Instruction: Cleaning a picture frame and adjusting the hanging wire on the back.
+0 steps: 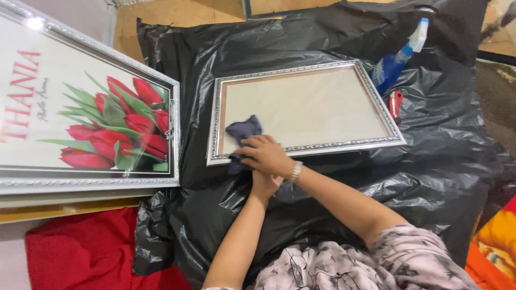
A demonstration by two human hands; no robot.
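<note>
Patterned sleeve (376, 263) lowest in frame, two bare forearms reaching forward from it. Right hand (267, 156), fingers (251, 144) curled down and pressing on dark blue cloth (243, 130), metal wristwatch (295, 171) at the wrist. Left hand (265, 185) tucked beneath the right wrist, mostly hidden; fingers' state cannot be told. Cloth bunched on the glass at the near left corner of silver picture frame (306, 145), part of it spilling over the lower edge. Frame lying flat, pale blank panel inside, ornate moulding all round, on crinkled black plastic sheet (441, 161) spread wide beneath. Blue spray bottle (395, 62) with white nozzle lying just beyond the frame's far right corner; small red object (395, 103) just beside the right edge, too small to identify. Well to the left, larger silver-framed print of red tulips (123, 129), resting partly on the sheet's edge. Red fabric (80, 252) at lower left below it; orange patterned fabric (494, 241) at lower right. Brown floor (177, 13) beyond the sheet.
</note>
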